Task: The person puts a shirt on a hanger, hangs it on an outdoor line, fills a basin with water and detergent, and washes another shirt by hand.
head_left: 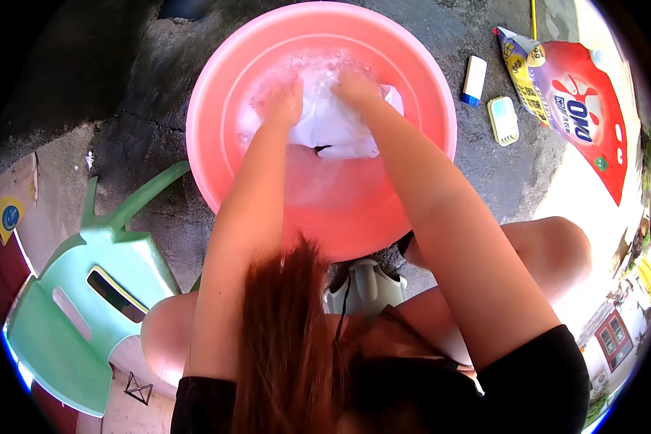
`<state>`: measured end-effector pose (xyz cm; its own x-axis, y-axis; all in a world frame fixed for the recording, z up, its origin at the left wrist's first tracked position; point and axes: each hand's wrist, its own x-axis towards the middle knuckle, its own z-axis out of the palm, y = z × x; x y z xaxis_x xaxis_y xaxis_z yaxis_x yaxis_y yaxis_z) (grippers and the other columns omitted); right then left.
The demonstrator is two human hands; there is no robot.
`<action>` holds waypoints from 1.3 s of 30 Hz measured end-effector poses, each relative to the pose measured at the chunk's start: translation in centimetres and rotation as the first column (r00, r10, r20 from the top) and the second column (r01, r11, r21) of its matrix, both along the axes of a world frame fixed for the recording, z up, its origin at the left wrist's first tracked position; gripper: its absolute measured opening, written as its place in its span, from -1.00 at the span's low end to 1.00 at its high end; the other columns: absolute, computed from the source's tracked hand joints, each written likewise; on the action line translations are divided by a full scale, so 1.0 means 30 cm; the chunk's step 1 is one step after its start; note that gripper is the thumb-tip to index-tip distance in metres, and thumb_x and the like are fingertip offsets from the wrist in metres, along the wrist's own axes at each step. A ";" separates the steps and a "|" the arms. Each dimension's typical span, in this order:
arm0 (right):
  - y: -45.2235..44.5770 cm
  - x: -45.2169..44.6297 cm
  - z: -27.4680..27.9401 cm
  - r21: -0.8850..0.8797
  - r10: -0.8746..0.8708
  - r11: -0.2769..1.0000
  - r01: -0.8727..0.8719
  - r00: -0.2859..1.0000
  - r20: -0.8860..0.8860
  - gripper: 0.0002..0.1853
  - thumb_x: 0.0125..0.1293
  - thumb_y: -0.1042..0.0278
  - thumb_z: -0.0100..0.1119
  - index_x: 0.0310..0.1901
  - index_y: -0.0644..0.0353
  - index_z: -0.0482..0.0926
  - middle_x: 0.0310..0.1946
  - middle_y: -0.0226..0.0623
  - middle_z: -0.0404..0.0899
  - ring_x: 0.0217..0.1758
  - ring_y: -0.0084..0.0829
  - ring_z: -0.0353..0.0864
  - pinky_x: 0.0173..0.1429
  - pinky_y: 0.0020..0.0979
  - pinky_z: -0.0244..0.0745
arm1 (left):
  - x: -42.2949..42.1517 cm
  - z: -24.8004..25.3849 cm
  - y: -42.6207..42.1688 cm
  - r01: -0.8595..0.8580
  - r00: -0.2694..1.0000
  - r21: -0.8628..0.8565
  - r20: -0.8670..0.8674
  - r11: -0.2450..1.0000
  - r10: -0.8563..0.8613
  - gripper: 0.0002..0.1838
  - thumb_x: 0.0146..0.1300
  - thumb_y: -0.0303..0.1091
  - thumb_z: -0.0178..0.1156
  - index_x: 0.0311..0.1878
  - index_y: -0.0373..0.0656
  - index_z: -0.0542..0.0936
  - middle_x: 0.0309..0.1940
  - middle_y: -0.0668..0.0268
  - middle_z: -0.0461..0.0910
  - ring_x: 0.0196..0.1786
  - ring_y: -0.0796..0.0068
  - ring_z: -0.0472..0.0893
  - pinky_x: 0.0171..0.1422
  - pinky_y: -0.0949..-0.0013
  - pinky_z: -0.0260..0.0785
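Observation:
A wet white cloth, perhaps a garment, lies in sudsy water inside a large pink basin. A small dark patch shows at the cloth's near edge. My left hand is closed at the cloth's left side, and my right hand is closed at its upper right. Both hands are down in the basin, a short way apart. Foam partly hides the fingertips.
Right of the basin lie a white bottle with a blue cap, a small soap box and a red OMO detergent bag. A green plastic chair holding a phone stands at left. Dark concrete surrounds the basin.

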<state>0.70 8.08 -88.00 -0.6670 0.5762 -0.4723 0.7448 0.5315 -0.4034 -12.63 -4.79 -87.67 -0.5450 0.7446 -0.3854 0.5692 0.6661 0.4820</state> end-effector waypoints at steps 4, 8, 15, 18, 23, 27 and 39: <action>-0.051 0.093 0.176 0.036 0.126 0.992 -0.123 0.985 -0.121 -0.61 0.19 0.08 0.06 -0.02 0.10 0.56 -0.06 -0.05 0.54 0.02 -0.09 0.52 0.09 -0.10 0.40 | 0.042 -0.017 -0.117 0.000 0.987 -0.094 0.161 0.996 0.016 -0.31 0.35 0.18 -0.44 0.24 -0.15 0.37 0.28 -0.03 0.24 0.30 -0.08 0.25 0.39 0.09 0.04; -0.177 0.236 0.316 0.078 0.101 0.994 -0.077 0.924 -0.368 -0.71 0.15 0.20 0.13 -0.15 0.16 0.59 -0.11 0.11 0.53 -0.02 0.02 0.51 0.09 -0.13 0.38 | 0.068 0.107 -0.194 0.066 0.980 -0.358 0.198 0.931 0.007 -0.32 0.36 0.12 -0.42 0.12 -0.29 0.42 0.16 -0.12 0.36 0.24 -0.02 0.34 0.33 0.10 0.14; -0.329 0.296 0.741 0.193 0.221 0.962 -0.191 0.965 -0.145 -0.74 0.02 0.29 0.12 -0.27 0.24 0.60 -0.36 -0.03 0.62 -0.28 -0.13 0.64 -0.18 -0.16 0.53 | 0.140 0.703 -0.222 -0.078 0.812 -0.271 0.542 0.959 0.219 -0.36 0.38 0.02 -0.42 0.06 -0.40 0.41 -0.05 -0.08 0.54 0.04 0.17 0.56 0.16 0.09 0.33; -0.404 0.345 0.915 0.131 0.218 0.975 -0.182 0.908 -0.359 -0.70 -0.01 0.30 0.14 -0.24 0.28 0.56 -0.36 0.00 0.61 -0.27 -0.07 0.63 -0.15 -0.14 0.50 | 0.166 0.906 -0.266 -0.426 0.701 0.084 0.660 0.901 0.270 -0.56 0.40 -0.19 -0.25 0.08 -0.40 0.36 -0.01 0.00 0.50 0.05 0.26 0.54 0.17 0.25 0.39; -0.549 0.423 1.076 0.063 0.354 0.923 -0.379 0.773 -0.526 -0.64 0.00 0.29 0.14 -0.16 0.31 0.49 -0.29 0.08 0.58 -0.18 0.00 0.58 -0.05 -0.11 0.44 | 0.192 1.098 -0.300 -0.670 0.478 0.262 0.868 0.695 0.134 -0.70 0.40 -0.35 -0.13 0.04 -0.38 0.38 -0.07 0.11 0.51 0.04 0.31 0.52 0.21 0.30 0.37; -0.621 0.486 1.144 -0.044 0.378 0.852 -0.522 0.672 -0.637 -0.60 0.01 0.28 0.16 -0.12 0.31 0.47 -0.11 0.17 0.49 0.01 0.00 0.50 0.07 -0.14 0.37 | 0.285 1.179 -0.328 -0.727 0.416 0.299 0.908 0.618 0.050 -0.75 0.38 -0.33 -0.08 -0.04 -0.30 0.43 -0.12 0.17 0.55 -0.03 0.35 0.54 0.11 0.28 0.38; -0.342 0.463 1.254 0.073 0.287 0.952 -0.297 0.788 -0.545 -0.30 0.09 0.17 0.25 0.28 0.11 0.26 0.10 0.01 0.39 0.10 -0.12 0.45 0.18 -0.25 0.37 | 0.382 1.340 -0.393 -0.535 0.289 0.340 0.934 0.773 -0.210 -0.72 0.30 -0.19 0.08 -0.11 -0.21 0.52 -0.22 0.27 0.58 -0.18 0.43 0.58 -0.07 0.33 0.45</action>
<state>14.60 -2.17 -50.37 -0.9515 0.3075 0.0107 0.2112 0.6780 -0.7041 -1.18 -16.57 -47.47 -0.2502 0.9209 -0.2988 -0.5747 0.1071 0.8113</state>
